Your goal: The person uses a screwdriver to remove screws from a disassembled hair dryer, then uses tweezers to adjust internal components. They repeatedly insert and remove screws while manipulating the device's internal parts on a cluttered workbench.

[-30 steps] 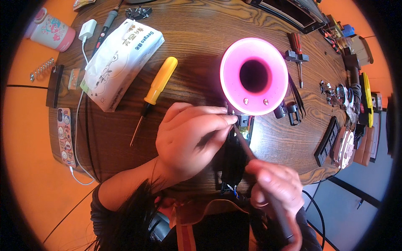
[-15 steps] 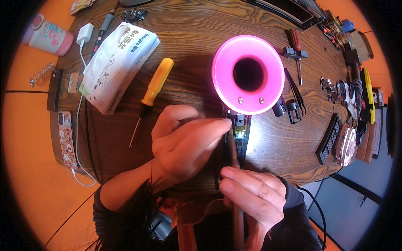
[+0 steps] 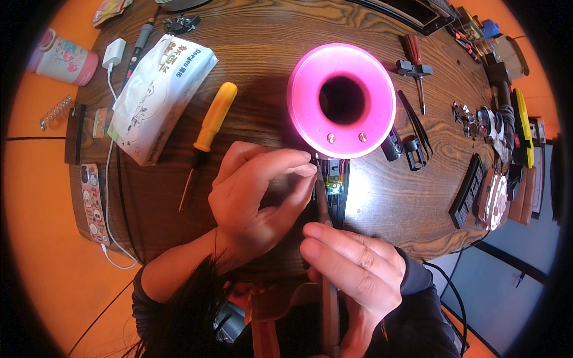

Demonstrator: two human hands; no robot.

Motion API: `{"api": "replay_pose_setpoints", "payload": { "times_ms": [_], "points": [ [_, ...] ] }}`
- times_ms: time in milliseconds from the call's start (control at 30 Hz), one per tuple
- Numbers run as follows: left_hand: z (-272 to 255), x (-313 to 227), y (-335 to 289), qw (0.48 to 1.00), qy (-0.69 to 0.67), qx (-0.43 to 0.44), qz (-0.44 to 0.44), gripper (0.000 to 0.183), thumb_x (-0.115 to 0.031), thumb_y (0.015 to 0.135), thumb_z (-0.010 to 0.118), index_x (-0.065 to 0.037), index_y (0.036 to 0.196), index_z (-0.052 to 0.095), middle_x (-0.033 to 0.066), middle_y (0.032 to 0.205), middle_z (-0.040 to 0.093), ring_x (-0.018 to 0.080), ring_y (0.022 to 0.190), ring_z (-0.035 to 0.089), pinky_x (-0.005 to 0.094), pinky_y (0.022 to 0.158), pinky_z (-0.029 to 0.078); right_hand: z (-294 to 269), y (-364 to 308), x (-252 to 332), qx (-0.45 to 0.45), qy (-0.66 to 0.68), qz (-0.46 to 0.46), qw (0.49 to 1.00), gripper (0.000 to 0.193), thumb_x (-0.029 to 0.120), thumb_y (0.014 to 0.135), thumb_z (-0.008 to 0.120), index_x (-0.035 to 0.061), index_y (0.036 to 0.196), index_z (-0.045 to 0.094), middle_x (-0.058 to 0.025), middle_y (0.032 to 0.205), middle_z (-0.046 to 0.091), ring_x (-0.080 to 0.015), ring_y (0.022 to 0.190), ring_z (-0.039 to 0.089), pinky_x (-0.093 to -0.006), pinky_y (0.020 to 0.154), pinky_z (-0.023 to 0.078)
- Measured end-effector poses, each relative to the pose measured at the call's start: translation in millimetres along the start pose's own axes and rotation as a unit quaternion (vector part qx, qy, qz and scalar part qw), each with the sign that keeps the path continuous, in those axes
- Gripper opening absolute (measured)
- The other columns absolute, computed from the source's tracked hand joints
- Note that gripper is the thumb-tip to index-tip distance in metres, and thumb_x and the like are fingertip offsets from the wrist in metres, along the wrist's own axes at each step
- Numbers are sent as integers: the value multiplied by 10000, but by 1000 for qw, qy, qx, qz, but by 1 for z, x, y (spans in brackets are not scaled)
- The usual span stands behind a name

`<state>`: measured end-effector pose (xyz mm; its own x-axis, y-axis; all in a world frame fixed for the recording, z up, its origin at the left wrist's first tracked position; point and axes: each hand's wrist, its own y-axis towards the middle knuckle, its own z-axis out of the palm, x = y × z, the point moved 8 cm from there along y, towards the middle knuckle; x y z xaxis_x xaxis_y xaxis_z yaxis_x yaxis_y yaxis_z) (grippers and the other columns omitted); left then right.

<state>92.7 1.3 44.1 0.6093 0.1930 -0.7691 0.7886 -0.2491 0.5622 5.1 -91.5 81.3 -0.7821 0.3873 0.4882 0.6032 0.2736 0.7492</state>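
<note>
Ahead, a ring [image 3: 304, 101] crowds left fingers [image 3: 279, 163], grip unclear; right fingers [image 3: 346, 252] clamp a tool [image 3: 329, 313].

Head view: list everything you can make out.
Table: 1, brown, centre
Ring: 1, pink, upper centre
Device: 1, black with green board, below ring
Long tool: 1, brown, lower centre
Screwdriver: 1, yellow, left of ring
Second screwdriver: 1, red, upper right
Packet: 1, white, upper left
Charger: 1, white, beside packet
Cup: 1, white and pink, upper left
Spring: 1, silver, left
Phone: 1, multicoloured, lower left
Tweezers: 1, black, right of ring
Fittings: 2, black, beside tweezers
Grille: 1, black, right
Round part: 1, pink, right
Small parts: several (count unclear), mostly silver, right
Left hand: 1, bare, at device
Right hand: 1, bare, around long tool
Sleeves: 2, dark, lower edge
</note>
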Motion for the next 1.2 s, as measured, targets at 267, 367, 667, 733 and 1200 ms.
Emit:
{"api": "replay_pose_setpoints", "payload": {
  "times_ms": [267,367,667,733,1200],
  "points": [
    [0,1,0,1000,-5,23,-1,323,59,618,678,-46,910,592,20,762,630,175,657,538,260,575,426,-6,12,1,7,39,85,996,731,515,759,530,-190,952,550,-296,960,575,-348,865,609,-347,726,529],
    [1,4,-1,999,-29,14,-12,307,57,624,670,-58,896,583,19,757,621,166,664,538,255,577,426,-4,12,1,17,44,77,996,770,538,744,531,-206,940,541,-298,953,575,-371,901,595,-361,749,522],
    [3,18,-7,994,-67,3,-86,259,11,620,677,-90,818,543,10,738,530,120,625,487,227,548,385,1,-7,-7,37,39,15,998,844,424,535,702,-164,1100,485,-274,1128,520,-331,1039,545,-300,870,452],
    [4,20,-8,993,-76,1,-92,261,2,616,682,-90,814,538,12,744,523,119,614,476,228,542,379,0,-3,-4,31,34,11,999,850,439,542,693,-162,1105,484,-272,1133,518,-335,1039,545,-302,873,450],
    [10,23,-8,983,-97,46,-148,228,52,669,619,-33,838,492,47,753,527,98,642,507,217,577,391,-25,5,-10,-19,106,268,957,425,188,804,505,-122,1093,475,-254,1047,558,-294,917,598,-325,776,503]
  ]
}}
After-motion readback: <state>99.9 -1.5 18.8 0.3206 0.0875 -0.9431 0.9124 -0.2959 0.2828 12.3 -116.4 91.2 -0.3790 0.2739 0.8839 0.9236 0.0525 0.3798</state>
